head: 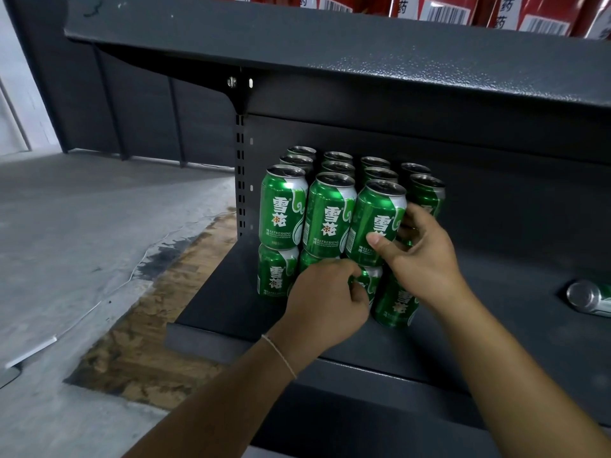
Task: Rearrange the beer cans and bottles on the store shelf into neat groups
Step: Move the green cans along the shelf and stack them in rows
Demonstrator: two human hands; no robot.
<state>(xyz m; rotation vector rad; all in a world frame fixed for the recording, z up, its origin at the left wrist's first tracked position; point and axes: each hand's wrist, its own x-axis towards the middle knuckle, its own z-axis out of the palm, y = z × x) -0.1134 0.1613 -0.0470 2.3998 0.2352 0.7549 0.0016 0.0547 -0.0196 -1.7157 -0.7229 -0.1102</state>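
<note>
Shelf: a dark grey metal store shelf [231,305], with another dark shelf board [363,51] overhanging it from above.
Stacked cans: green beer cans in two layers at the left end of the shelf, standing upright and packed in rows that run back toward the rear panel.
Top front row: left can [281,206], middle can [327,214] and right can [375,221] side by side, each sitting on a can below.
Bottom front row: the left bottom can [276,274] is clear to see; the next one is mostly hidden behind the left hand; a further bottom can [395,300] stands forward at the right corner of the stack.
Left hand [325,297]: fingers curled and pinching a bottom-layer can [368,279] under the right top can; a thin string bracelet [281,355] on the wrist.
Right hand [421,256]: wrapped around the right top can, thumb on its front label, fingers behind its right side.
Lying can [590,297]: on its side on the shelf, well apart to the right, its silver end facing the stack.
Upper shelf goods: red packages [542,11] with white barcode labels.
Floor: grey concrete [82,226] with a worn brown patch [148,342].
</note>
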